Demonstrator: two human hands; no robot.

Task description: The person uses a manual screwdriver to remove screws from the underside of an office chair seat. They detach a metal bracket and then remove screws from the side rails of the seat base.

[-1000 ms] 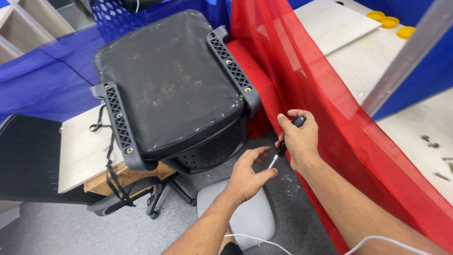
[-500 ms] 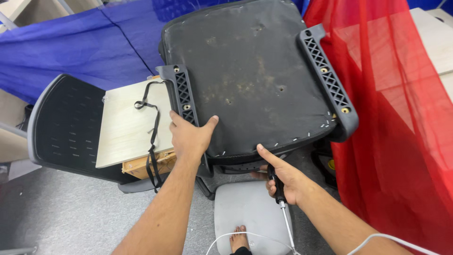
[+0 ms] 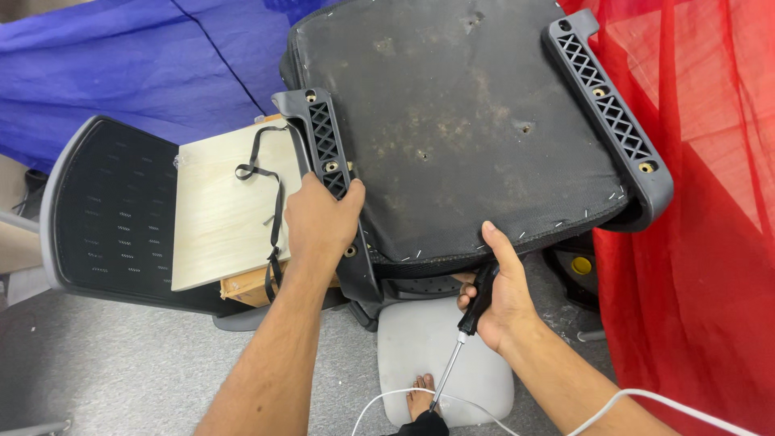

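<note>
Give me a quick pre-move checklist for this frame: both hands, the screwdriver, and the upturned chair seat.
1. Left hand on the grey side bracket of the chair seat: ok, fingers wrap it.
2. Right hand supports the seat's front edge: ok, thumb on the edge.
3. Screwdriver secure: ok, held in the right hand, tip pointing down.
4. Tip clear of the foot: not ok, it looks close.
5. White cable clear of the arms: cannot tell.
6. Bracket screws present: cannot tell.

Left hand (image 3: 319,222): moved from beside the right hand onto the grey lattice plastic bracket (image 3: 327,153)
Right hand (image 3: 496,295): now under the upturned black seat base's (image 3: 460,121) front edge, black-handled screwdriver (image 3: 464,327) pointing down
</note>
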